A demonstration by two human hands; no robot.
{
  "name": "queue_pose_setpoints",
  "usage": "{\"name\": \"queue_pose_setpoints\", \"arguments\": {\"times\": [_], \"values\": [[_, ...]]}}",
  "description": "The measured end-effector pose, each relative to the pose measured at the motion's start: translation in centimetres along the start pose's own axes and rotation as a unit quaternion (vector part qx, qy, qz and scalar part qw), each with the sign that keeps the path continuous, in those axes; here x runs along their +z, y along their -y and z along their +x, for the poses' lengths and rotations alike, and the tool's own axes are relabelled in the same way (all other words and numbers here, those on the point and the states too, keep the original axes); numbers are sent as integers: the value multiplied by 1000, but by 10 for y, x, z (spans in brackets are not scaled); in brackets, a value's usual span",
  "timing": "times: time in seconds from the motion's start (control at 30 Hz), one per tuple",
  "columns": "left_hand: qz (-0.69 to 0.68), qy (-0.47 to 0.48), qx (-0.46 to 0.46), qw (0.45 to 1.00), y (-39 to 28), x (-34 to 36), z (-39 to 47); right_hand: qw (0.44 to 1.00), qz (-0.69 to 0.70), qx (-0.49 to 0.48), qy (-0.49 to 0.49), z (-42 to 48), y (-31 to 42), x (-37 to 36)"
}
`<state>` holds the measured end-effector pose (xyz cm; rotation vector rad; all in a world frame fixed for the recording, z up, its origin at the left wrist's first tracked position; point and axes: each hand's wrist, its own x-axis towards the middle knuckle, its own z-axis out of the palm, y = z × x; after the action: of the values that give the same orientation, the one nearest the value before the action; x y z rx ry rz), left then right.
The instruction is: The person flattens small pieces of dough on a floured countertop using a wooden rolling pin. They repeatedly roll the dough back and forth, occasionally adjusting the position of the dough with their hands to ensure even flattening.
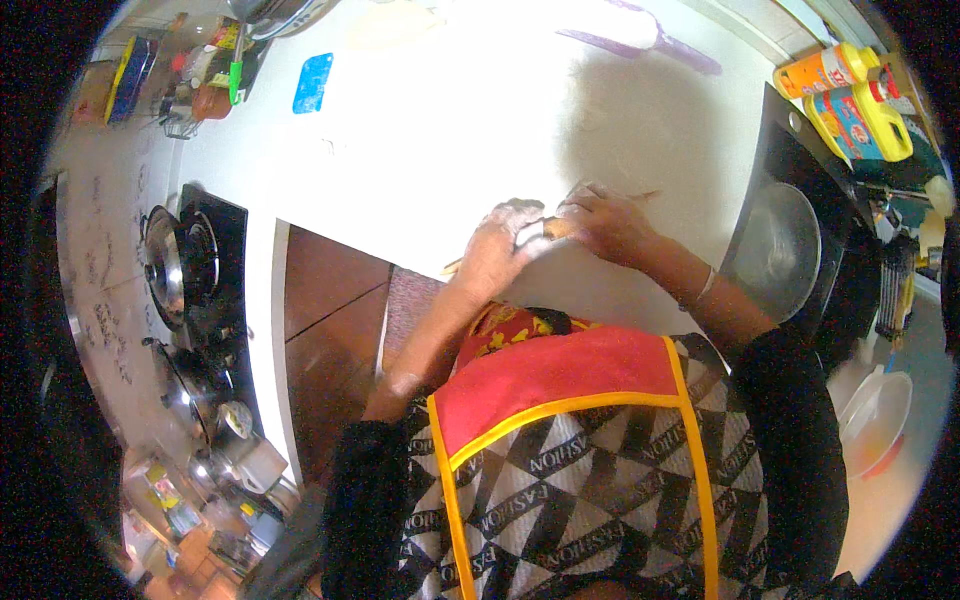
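My left hand (pixel 499 240), dusted with white powder, grips the left part of a thin wooden rolling pin (pixel 556 227) just above the white worktop (pixel 450 150). My right hand (pixel 609 225) has its fingers curled over the right part of the same pin. Both tapered ends show beyond my hands, and bare wood shows in the gap between them. White material covers the pin beside my left hand; I cannot tell whether it is dough or flour. Glare washes out the surface ahead of my hands.
A blue plastic scraper (pixel 313 82) lies at the far left. A purple-handled utensil (pixel 686 54) and a pale mass (pixel 394 24) are at the back. Yellow jugs (pixel 859 120) and a glass lid (pixel 784 251) stand right. A pot (pixel 165 266) sits on the left hob.
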<state>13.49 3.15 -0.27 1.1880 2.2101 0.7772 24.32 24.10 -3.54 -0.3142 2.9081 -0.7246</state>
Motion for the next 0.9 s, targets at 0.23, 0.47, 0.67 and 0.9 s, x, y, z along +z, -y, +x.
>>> {"name": "queue_pose_setpoints", "arguments": {"times": [0.23,0.47,0.67,0.9], "values": [[-112,-96,-62,987,26,7,-21,999,-28,-42,6,17,7,-16],[-107,-339,-305,883,66,-77,-16,998,17,-56,-36,14,14,-13],[181,-238,-85,950,81,-65,22,997,30,-57,-51,9,4,-3],[73,-114,18,991,20,-6,-1,999,-14,-20,-47,-6,-7,2]]}}
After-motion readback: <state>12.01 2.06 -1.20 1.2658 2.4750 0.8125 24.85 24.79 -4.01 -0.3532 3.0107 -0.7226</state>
